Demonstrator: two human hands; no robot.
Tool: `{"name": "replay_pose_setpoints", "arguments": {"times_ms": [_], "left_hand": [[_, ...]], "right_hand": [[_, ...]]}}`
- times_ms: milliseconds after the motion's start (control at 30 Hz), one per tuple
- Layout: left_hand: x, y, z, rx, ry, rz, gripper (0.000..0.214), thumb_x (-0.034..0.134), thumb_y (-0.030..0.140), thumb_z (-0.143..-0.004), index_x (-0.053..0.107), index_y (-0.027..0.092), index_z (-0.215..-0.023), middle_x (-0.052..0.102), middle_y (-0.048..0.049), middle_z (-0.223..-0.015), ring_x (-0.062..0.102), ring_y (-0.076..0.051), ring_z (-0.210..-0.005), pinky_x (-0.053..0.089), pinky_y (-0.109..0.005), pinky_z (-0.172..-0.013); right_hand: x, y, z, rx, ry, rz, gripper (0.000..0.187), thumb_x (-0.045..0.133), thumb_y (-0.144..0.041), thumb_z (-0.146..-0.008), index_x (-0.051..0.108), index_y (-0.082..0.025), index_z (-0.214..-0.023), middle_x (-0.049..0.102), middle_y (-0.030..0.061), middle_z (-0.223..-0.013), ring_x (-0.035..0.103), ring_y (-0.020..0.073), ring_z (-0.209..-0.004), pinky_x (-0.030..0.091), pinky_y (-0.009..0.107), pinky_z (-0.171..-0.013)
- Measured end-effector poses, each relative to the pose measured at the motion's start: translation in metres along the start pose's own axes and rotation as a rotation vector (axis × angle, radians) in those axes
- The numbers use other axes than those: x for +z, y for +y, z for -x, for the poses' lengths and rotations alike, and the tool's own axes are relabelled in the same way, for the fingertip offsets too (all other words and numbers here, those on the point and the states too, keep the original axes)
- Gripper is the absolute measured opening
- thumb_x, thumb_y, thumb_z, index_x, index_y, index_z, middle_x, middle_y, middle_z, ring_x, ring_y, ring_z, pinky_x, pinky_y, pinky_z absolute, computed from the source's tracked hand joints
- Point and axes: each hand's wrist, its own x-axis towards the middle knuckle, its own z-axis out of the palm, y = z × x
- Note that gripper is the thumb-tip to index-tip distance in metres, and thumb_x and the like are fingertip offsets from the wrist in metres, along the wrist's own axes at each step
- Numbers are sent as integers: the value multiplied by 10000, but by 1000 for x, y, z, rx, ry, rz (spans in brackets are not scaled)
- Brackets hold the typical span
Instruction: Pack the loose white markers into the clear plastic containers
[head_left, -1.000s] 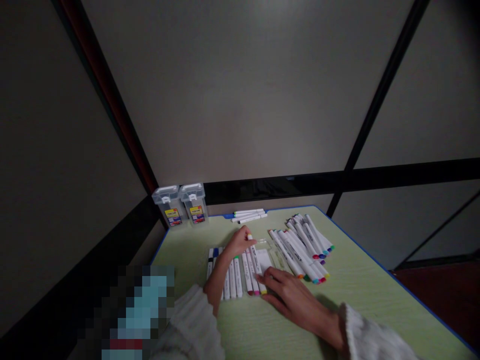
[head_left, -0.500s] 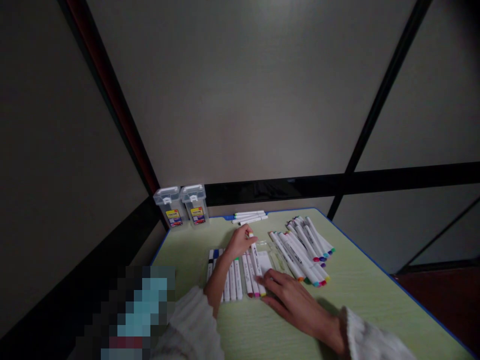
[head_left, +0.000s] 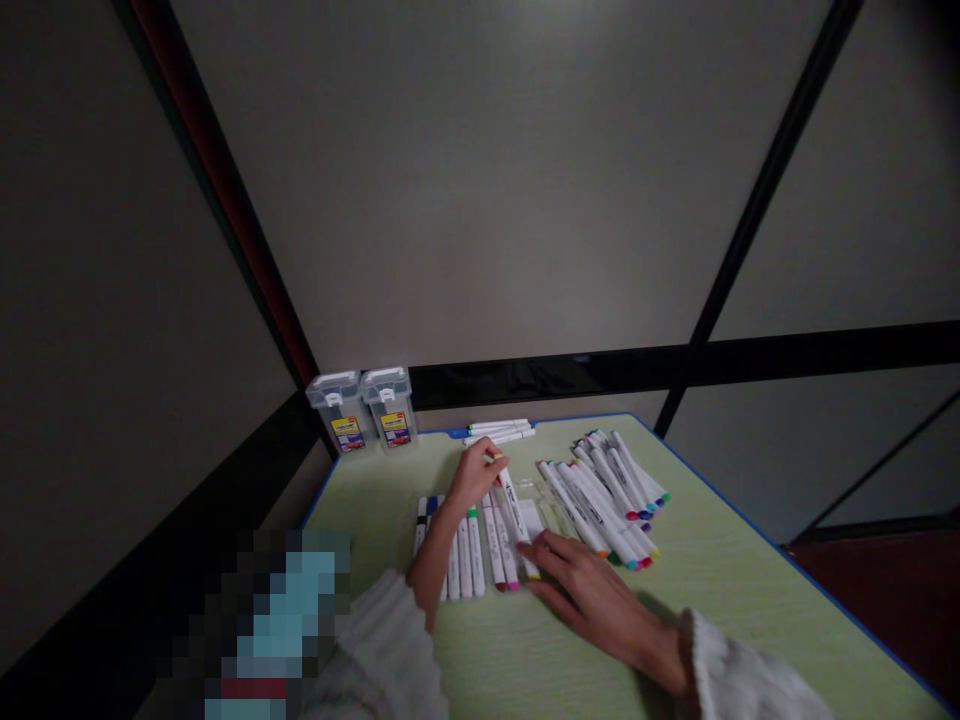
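Note:
A row of white markers (head_left: 471, 552) with coloured caps lies side by side on the green table (head_left: 720, 590). My left hand (head_left: 474, 476) is closed around the far end of one white marker (head_left: 516, 515) at the right end of that row. My right hand (head_left: 592, 592) lies flat with fingers stretched out, its fingertips touching the near end of the same marker. A clear plastic case (head_left: 541, 512) sits just right of the row, partly hidden by the markers.
A loose heap of more markers (head_left: 609, 495) lies to the right. Three markers (head_left: 501, 432) rest at the table's far edge. Two clear lidded boxes (head_left: 363, 410) with yellow labels stand at the far left corner. Grey walls with dark rails enclose the table.
My left hand has shifted slightly away from me along the marker and tilted its far end; my right hand's fingers slid a little toward the marker's near tip.

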Motion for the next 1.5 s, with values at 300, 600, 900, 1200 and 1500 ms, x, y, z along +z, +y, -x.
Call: {"name": "replay_pose_setpoints", "arguments": {"times_ms": [300,600,900,1200,1500], "left_hand": [[-3,1,-2,-14,37,93,252,630,300,-649,423,157,-650,472,70,-597,507,-57,-404,407,-168,-371],[8,7,3,-36,-26,191,320,668,331,-619,402,156,-650,450,77,-615,535,-62,-427,461,-187,-387],[17,12,7,-40,-103,222,347,676,361,-613,401,151,-650,468,65,-643,552,-69,-454,472,-194,-414],[14,8,6,-38,-143,97,229,578,301,-710,407,155,-668,490,53,-633,571,-84,-490,486,-209,-466],[-2,-5,1,53,-117,-261,63,543,99,-676,523,137,-629,548,26,-600,546,-99,-607,439,-196,-591]], "right_hand": [[-4,-1,0,12,81,35,302,390,-264,-885,483,-192,-1163,560,84,-977,535,212,-875,444,377,-760],[-1,6,0,199,208,46,337,346,-256,-863,454,-143,-1161,622,82,-857,578,212,-776,441,329,-676],[-1,13,-1,347,238,119,359,326,-317,-850,500,-151,-1116,602,29,-621,576,205,-590,388,277,-541],[-1,14,-1,331,204,141,356,316,-300,-862,471,-153,-1147,624,32,-631,596,207,-593,376,272,-545],[0,24,0,365,220,325,377,305,-286,-869,463,-138,-1177,657,59,-660,620,219,-617,357,269,-527]]}}
